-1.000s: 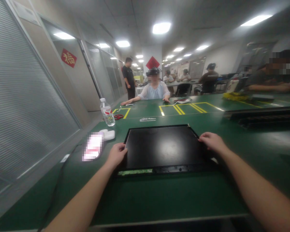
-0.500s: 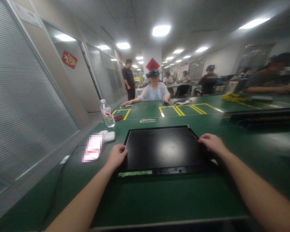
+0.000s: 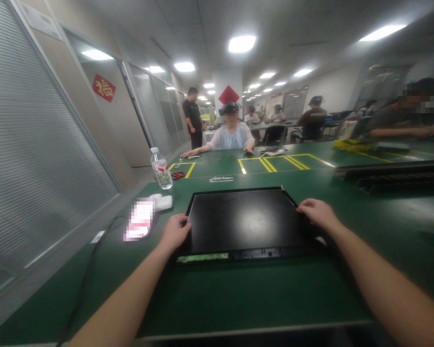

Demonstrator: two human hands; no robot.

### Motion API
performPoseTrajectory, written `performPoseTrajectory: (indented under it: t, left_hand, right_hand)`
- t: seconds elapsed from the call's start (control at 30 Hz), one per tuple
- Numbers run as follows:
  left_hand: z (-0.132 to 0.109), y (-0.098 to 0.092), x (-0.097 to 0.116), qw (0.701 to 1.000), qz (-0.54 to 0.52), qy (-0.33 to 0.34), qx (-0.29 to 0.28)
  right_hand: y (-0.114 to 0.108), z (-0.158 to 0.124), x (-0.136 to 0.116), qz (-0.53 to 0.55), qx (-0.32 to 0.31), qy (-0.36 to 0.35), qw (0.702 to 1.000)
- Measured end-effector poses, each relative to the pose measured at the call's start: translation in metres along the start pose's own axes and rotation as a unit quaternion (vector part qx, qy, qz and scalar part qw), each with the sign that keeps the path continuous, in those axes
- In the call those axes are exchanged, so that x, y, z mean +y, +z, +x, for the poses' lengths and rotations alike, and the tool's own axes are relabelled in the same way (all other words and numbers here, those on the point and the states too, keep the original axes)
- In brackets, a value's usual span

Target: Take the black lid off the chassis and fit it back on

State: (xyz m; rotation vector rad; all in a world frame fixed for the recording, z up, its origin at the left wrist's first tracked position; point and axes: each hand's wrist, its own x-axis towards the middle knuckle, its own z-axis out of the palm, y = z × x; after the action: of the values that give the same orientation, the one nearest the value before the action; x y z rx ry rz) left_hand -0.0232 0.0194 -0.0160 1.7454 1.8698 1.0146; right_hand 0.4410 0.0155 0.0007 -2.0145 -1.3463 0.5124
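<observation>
A flat black display panel [image 3: 244, 219] lies face up on the green table [image 3: 238, 299], with a thin green circuit strip [image 3: 202, 258] along its near edge. My left hand [image 3: 174, 232] grips the panel's left edge, fingers curled over it. My right hand [image 3: 317, 212] holds the right edge, fingers bent down onto the frame. Both forearms reach in from the near side.
Left of the panel lie a lit phone [image 3: 139, 220], a white pad [image 3: 162, 202], a water bottle [image 3: 161, 168] and red scissors [image 3: 176, 175]. A cable [image 3: 87, 270] trails off the left. A dark panel [image 3: 394, 174] lies at right. A person [image 3: 231, 135] sits opposite; others work behind.
</observation>
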Motion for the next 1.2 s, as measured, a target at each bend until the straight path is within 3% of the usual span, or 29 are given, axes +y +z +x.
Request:
performPoseTrajectory:
  t: [0.2,0.53,0.7,1.2]
  left_hand:
    - [-0.0007,-0.0011,0.0040,1.000,0.022,0.009,-0.002]
    - [-0.0017,-0.0028,0.0077,0.989,0.145,0.025,-0.033]
    - [-0.0023,-0.0034,0.0061,0.990,0.135,0.027,-0.028]
    - [0.0045,-0.0102,0.0015,0.991,0.130,0.009,-0.044]
  right_hand:
    - [-0.0003,-0.0005,-0.0014,-0.012,-0.002,0.007,1.000]
    - [0.0032,0.0055,0.0055,-0.022,0.015,-0.026,0.999]
    - [0.0037,0.0090,0.0085,-0.039,0.030,-0.057,0.997]
    - [0.0038,0.0072,0.0075,-0.034,0.034,-0.039,0.998]
